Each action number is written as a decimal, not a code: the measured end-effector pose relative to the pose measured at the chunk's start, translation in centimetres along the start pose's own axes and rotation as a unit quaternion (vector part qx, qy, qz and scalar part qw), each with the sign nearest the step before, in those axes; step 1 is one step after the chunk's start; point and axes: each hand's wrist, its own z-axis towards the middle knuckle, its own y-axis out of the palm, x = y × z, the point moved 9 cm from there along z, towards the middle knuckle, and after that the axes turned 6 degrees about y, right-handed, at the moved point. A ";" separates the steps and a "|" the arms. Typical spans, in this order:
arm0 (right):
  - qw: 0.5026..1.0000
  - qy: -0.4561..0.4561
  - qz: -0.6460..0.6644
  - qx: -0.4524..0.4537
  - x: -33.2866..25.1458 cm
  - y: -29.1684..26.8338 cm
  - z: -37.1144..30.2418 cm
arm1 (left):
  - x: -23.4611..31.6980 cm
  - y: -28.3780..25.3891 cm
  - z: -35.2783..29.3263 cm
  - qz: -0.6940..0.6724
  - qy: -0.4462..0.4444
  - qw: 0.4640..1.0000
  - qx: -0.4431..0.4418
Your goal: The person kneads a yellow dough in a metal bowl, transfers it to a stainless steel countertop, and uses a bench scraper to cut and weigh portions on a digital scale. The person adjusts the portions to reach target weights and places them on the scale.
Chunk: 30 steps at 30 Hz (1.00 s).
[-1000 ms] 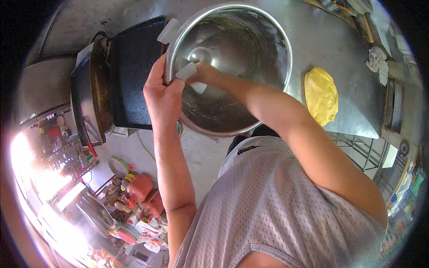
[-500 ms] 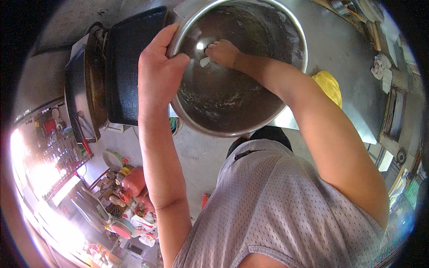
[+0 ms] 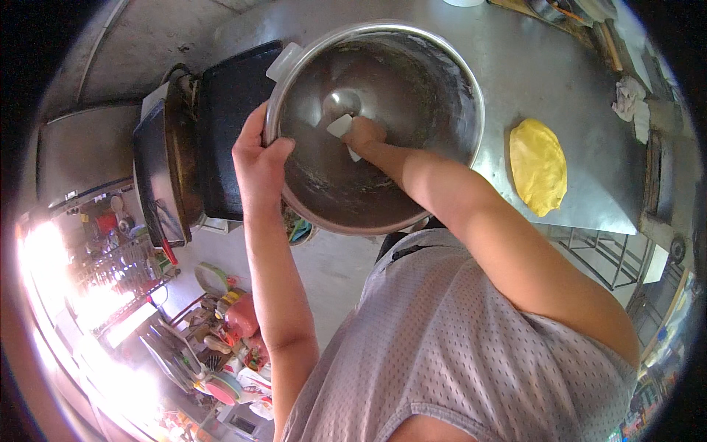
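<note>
Steel bowl (image 3: 420, 103): large, round, tipped so its inside faces the wearer; pale smears on the inner wall. Underside and support out of sight.

Left hand (image 3: 259, 158): gripping the bowl's left rim, thumb over the inner side. Fingers run behind the rim, mostly hidden.

Right hand (image 3: 364, 138): inside the bowl, left of its middle, closed around a white scraper (image 3: 339, 126). Two pale portions show, one at either side of the fingers; the middle is covered. Cannot tell whether its edge touches the bowl wall.

Yellow mass (image 3: 539, 168): smooth, dough-like, right of the bowl and apart from it, lying on the metal table (image 3: 530, 81).

Pale translucent piece (image 3: 283, 62): at the bowl's upper-left rim, partly covered by it; kind unclear.

Black tray (image 3: 237, 125): left of the bowl, its right side partly blocked by the left hand.

Green item (image 3: 300, 231): below the bowl's lower-left rim, mostly concealed; not identifiable.

White object (image 3: 464, 1): beyond the bowl's far rim, cut off by the upper frame edge.
</note>
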 end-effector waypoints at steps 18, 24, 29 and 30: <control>0.905 -0.044 0.332 -0.264 -6.9 5.4 -1.3 | -1.1 -1.0 -2.2 -0.050 0.005 0.998 0.047; 0.780 0.020 0.504 -0.369 -6.3 -3.8 -10.5 | -1.8 -1.9 -1.8 -0.022 0.000 0.998 0.062; 0.891 -0.037 0.435 -0.121 2.8 -22.5 -18.3 | -1.6 -2.6 -1.5 -0.062 -0.032 0.994 0.081; 0.929 0.009 0.370 0.008 7.5 -26.8 -19.7 | -1.5 -2.7 -1.4 -0.045 -0.030 0.995 0.085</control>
